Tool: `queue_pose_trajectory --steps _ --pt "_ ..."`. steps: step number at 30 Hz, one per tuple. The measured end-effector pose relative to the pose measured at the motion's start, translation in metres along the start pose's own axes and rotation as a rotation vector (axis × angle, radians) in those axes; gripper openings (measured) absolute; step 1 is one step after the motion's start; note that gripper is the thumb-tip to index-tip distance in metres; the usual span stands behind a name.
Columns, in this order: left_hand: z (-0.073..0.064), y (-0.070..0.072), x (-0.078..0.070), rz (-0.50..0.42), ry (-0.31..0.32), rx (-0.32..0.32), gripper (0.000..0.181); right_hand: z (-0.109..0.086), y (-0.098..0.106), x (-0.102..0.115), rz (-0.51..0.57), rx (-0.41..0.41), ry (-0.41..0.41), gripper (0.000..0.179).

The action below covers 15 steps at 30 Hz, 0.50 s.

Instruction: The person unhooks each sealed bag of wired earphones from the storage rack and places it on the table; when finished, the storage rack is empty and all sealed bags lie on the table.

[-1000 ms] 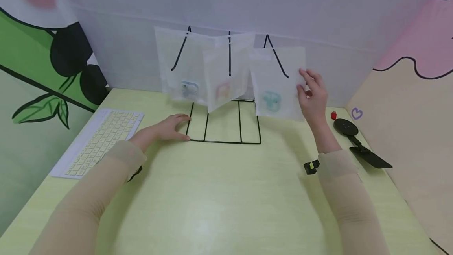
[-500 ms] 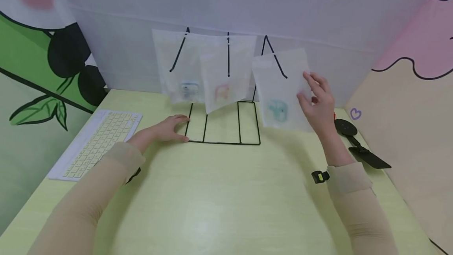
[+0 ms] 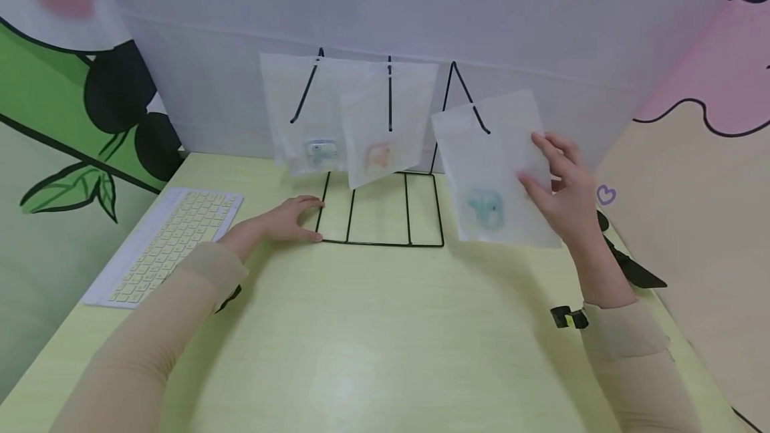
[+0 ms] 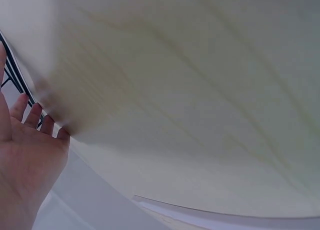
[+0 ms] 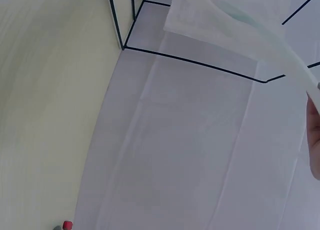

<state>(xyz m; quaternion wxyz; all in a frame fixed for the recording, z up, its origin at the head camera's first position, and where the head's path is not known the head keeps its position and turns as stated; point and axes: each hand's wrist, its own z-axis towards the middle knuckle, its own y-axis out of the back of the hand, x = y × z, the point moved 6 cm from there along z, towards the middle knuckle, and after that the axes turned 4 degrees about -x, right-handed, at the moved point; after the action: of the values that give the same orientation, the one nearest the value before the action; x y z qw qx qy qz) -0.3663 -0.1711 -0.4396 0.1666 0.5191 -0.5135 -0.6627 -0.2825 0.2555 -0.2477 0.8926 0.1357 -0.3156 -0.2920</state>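
In the head view, a black wire rack (image 3: 442,212) stands on the table with three slanting hooks. My right hand (image 3: 565,186) pinches the right edge of a translucent white bag (image 3: 505,152) with a teal shape inside. That bag tilts, and the tip of the right hook (image 3: 481,120) shows in front of it. Another bag (image 3: 385,102), with a pinkish-orange shape, hangs on the middle hook. On the left hook hangs a bag (image 3: 289,95) with a bluish item. My left hand (image 3: 283,219) rests at the rack base's left side, fingers and thumb spread along the bar.
A white keyboard (image 3: 174,246) lies on the table (image 3: 361,326) at the left. At the right edge is a black stand-like object (image 3: 634,269), partly behind the right arm. A small red object (image 5: 67,225) shows in the right wrist view. A pale cloth wall (image 3: 571,39) rises behind the rack.
My right hand has drawn the teal-shape bag toward me and to the right, along its hook; the bag now hangs lower and more tilted. The left hand has stayed at the rack.
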Motion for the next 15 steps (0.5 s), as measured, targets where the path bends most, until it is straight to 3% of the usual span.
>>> queue_pose_trajectory --steps 5,11,15 --pt "0.001 -0.001 0.002 -0.005 0.009 0.007 0.081 0.000 0.011 0.011 0.074 0.019 0.013 0.062" --pt "0.003 -0.002 0.003 -0.006 0.003 0.010 0.082 -0.004 0.026 0.018 0.081 0.048 0.062 0.063" --pt "0.003 -0.002 0.004 -0.018 0.007 0.011 0.084 -0.008 0.035 0.026 0.158 0.060 0.099 0.056"
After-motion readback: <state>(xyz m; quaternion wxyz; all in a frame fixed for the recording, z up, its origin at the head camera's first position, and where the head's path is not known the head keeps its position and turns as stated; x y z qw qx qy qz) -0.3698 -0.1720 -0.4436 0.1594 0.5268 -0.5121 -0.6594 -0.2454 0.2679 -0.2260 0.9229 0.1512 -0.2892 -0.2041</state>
